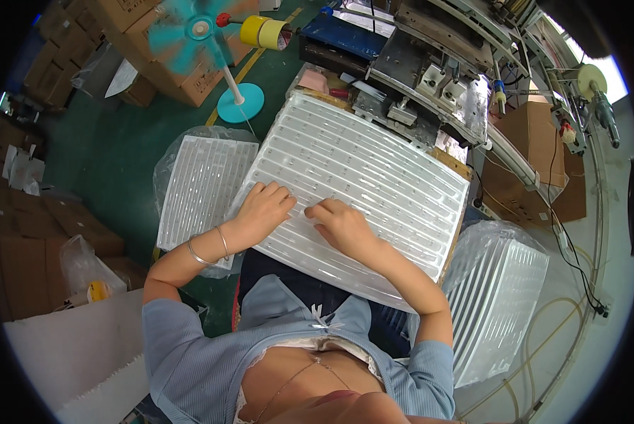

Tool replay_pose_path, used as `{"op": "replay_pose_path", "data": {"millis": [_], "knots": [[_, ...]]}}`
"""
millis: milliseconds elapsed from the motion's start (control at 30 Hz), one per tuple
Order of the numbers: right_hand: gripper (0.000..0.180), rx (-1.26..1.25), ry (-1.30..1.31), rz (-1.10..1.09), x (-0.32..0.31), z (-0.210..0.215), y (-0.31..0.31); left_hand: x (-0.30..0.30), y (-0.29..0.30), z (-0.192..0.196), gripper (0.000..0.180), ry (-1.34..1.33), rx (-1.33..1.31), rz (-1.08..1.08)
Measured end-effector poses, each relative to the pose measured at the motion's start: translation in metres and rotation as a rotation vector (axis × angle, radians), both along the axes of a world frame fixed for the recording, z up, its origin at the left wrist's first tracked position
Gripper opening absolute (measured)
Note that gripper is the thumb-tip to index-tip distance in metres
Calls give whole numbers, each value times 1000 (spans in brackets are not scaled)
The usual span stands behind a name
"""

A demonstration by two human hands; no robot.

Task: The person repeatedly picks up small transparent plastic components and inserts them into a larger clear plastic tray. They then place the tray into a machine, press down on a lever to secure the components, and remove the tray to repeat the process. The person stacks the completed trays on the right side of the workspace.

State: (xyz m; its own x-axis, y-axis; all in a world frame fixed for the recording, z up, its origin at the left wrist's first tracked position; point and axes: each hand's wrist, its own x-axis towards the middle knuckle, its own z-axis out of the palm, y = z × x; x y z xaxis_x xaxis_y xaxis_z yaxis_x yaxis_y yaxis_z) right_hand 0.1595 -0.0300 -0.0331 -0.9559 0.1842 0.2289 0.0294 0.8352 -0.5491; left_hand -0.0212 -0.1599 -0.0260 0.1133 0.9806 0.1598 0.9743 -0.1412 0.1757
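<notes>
A large white plastic tray lies slanted in front of me, ribbed with long parallel rows that hold many tiny pieces. Over its near left part rests my left hand, fingers bent and drawn together at the tray's surface. Just to the right, my right hand is curled with thumb and fingers close together above the same rows. Whatever either hand pinches is hidden or too small to name. A gap of bare tray separates the two hands.
A stack of similar trays in clear plastic stands at the left, another wrapped stack at the right. Beyond the tray is a metal machine. A turquoise fan, tape rolls and cardboard boxes are at the far left.
</notes>
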Motion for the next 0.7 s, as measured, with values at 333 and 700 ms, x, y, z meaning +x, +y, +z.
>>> {"op": "replay_pose_path", "data": {"millis": [333, 700], "knots": [[17, -434, 185, -652, 38, 40, 93, -31, 35, 63, 31, -535, 216, 327], [24, -430, 413, -734, 58, 62, 128, 15, 163, 75, 29, -234, 469, 214]]}}
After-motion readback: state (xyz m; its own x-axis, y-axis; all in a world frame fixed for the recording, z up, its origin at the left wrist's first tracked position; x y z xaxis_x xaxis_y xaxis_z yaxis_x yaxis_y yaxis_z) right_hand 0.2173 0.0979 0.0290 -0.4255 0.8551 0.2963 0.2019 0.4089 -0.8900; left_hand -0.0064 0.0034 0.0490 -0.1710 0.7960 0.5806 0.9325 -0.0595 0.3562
